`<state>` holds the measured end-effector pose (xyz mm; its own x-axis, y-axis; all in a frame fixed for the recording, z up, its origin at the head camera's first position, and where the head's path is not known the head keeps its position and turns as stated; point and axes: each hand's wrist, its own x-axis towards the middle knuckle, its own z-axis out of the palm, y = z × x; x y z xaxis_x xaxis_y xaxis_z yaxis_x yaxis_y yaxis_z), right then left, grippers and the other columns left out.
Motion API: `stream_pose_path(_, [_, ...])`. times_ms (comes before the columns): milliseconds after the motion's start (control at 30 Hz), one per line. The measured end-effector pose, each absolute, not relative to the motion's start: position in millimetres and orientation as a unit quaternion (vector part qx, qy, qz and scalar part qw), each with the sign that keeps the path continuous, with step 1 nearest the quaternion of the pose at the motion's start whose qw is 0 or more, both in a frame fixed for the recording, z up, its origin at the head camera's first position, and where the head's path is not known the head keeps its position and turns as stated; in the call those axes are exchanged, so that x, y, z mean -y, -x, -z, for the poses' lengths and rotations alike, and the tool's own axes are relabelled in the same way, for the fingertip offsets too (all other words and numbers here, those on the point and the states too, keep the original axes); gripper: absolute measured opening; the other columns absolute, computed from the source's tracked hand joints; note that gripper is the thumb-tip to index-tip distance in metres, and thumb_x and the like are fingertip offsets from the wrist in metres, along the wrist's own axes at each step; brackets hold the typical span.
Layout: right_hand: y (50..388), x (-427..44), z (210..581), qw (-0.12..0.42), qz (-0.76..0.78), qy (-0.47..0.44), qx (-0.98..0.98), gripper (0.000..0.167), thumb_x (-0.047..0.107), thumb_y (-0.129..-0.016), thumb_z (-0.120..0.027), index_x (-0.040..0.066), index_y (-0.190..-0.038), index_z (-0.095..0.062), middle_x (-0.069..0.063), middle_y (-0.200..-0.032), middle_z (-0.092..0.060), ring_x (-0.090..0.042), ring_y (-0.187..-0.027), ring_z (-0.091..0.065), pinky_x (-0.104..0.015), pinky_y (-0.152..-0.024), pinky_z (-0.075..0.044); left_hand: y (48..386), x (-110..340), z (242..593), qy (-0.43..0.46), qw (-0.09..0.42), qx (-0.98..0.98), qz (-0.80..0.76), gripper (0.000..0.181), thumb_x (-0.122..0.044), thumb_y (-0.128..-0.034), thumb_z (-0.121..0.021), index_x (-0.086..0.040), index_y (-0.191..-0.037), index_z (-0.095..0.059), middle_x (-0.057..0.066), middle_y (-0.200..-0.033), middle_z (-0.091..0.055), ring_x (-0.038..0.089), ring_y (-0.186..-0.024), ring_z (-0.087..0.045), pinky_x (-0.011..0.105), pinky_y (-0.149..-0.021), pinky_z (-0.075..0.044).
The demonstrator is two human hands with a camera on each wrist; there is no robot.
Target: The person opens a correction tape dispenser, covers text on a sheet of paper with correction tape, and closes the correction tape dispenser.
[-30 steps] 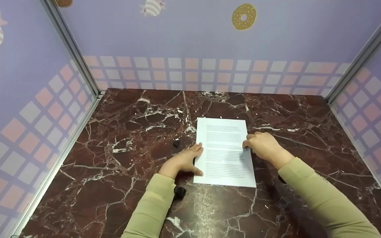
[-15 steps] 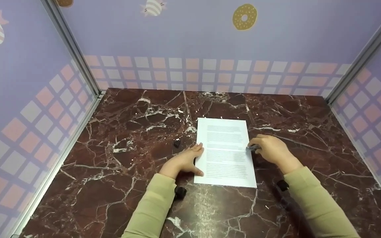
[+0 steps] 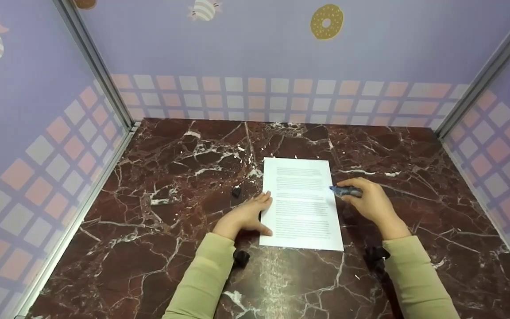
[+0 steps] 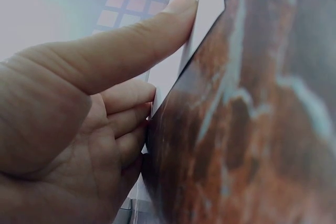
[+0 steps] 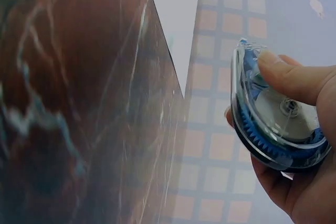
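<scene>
A printed sheet of paper [image 3: 301, 212] lies flat on the dark red marbled table. My left hand [image 3: 246, 217] rests on its left edge, with the thumb and fingertips spread apart and touching the paper; the left wrist view shows the thumb [image 4: 157, 30] fairly straight along the sheet. My right hand [image 3: 372, 201] grips a correction tape [image 3: 347, 191] just off the sheet's right edge, its tip near the paper. Through the clear case of the correction tape [image 5: 278, 108], the right wrist view shows a blue toothed wheel and a white spool. The palm hides its rear end.
A small black object [image 3: 236, 192] lies on the table [image 3: 184, 212] left of the sheet. Purple walls with a checked pattern [image 3: 281, 97] enclose the table at the back and both sides. Black pieces sit by both cuffs.
My right hand has drawn back to the right from the sheet's edge and turned, bringing the correction tape into fuller view. The left hand and the sheet have stayed in place.
</scene>
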<state>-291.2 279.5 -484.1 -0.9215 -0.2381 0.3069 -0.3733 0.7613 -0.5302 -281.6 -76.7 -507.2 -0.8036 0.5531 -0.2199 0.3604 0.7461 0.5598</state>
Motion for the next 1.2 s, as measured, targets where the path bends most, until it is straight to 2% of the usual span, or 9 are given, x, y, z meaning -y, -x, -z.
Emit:
stream_pose_path(467, [290.4, -252.6, 487.5, 0.086, -0.367, -0.186, 0.908, 0.037, 0.005, -0.083, -0.083, 0.013, -0.118, -0.077, -0.015, -0.119, -0.075, -0.032, -0.105, -0.072, -0.047, -0.089, -0.06, 280.1, 75.6, 508.1, -0.238, 0.189, -0.917, -0.257, 0.106, -0.029, -0.0763, -0.09, 0.0, -0.159, -0.03, 0.012, -0.173, -0.017, 0.03, -0.162, -0.014, 0.048, -0.134, -0.012])
stream_pose_path(700, [289.6, -236.9, 481.9, 0.074, -0.388, -0.194, 0.898, 0.036, 0.006, -0.084, -0.083, 0.014, -0.119, -0.077, -0.014, -0.122, -0.074, -0.034, -0.112, -0.071, -0.049, -0.095, -0.06, 279.6, 75.5, 504.7, -0.24, 0.179, -0.917, -0.262, 0.102, -0.026, -0.0764, -0.09, 0.002, -0.158, -0.034, 0.014, -0.172, -0.021, 0.032, -0.161, -0.019, 0.049, -0.133, -0.016])
stream_pose_path(867, [287.7, -224.5, 477.1, 0.074, -0.404, -0.209, 0.887, 0.036, 0.005, -0.084, -0.082, 0.013, -0.118, -0.077, -0.012, -0.123, -0.074, -0.032, -0.113, -0.071, -0.047, -0.096, -0.06, 277.7, 71.9, 499.7, -0.216, 0.159, -0.93, -0.253, 0.086, -0.027, -0.0846, -0.083, -0.001, -0.155, -0.042, 0.015, -0.17, -0.028, 0.036, -0.158, -0.028, 0.048, -0.131, -0.024])
stream_pose_path(1033, [284.1, -213.1, 472.2, 0.088, -0.403, -0.23, 0.881, 0.037, 0.006, -0.083, -0.083, 0.015, -0.118, -0.077, -0.009, -0.121, -0.075, -0.03, -0.112, -0.072, -0.045, -0.096, -0.06, 276.3, 62.8, 493.1, -0.171, 0.095, -0.953, -0.233, 0.061, -0.036, -0.0981, -0.068, -0.006, -0.149, -0.054, 0.014, -0.16, -0.047, 0.038, -0.147, -0.045, 0.053, -0.123, -0.037])
stream_pose_path(1200, [278.9, -203.4, 468.8, 0.108, -0.397, -0.263, 0.873, 0.036, 0.008, -0.082, -0.084, 0.018, -0.116, -0.078, -0.006, -0.114, -0.077, -0.026, -0.107, -0.073, -0.044, -0.095, -0.06, 276.8, 53.2, 491.7, -0.134, -0.036, -0.922, -0.362, 0.034, -0.031, -0.1009, -0.065, -0.008, -0.125, -0.074, 0.012, -0.129, -0.072, 0.032, -0.125, -0.066, 0.048, -0.108, -0.053])
